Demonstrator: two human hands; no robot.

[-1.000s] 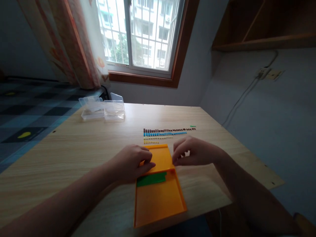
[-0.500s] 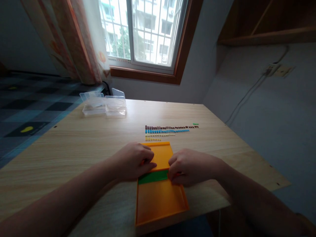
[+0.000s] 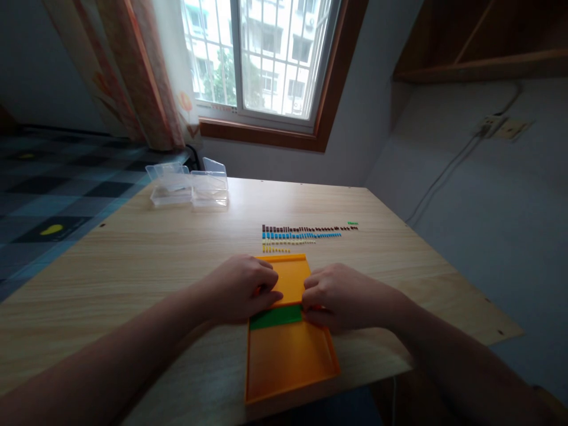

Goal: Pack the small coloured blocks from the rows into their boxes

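Note:
An orange tray (image 3: 290, 355) lies on the wooden table (image 3: 133, 260) near its front edge. A green plate (image 3: 275, 316) lies flat across the tray's middle. My left hand (image 3: 237, 290) rests on the tray's left side, fingers curled onto the plate's far left corner. My right hand (image 3: 344, 296) sits at the tray's right rim, fingers pinched on the green plate's right end. Beyond the tray lie rows of small bricks (image 3: 302, 232): dark brown, blue, pale and yellow, with a few green ones (image 3: 352, 223) at the right end.
Two clear plastic boxes (image 3: 190, 188) stand at the table's far left. A window and curtain are behind the table. The wall with a cable and socket runs along the right. The table's right front corner is cut off at an angle.
My right hand came down from above the tray's right rim and closed on the green plate's right end. The plate now lies straighter across the tray. My left hand stayed put.

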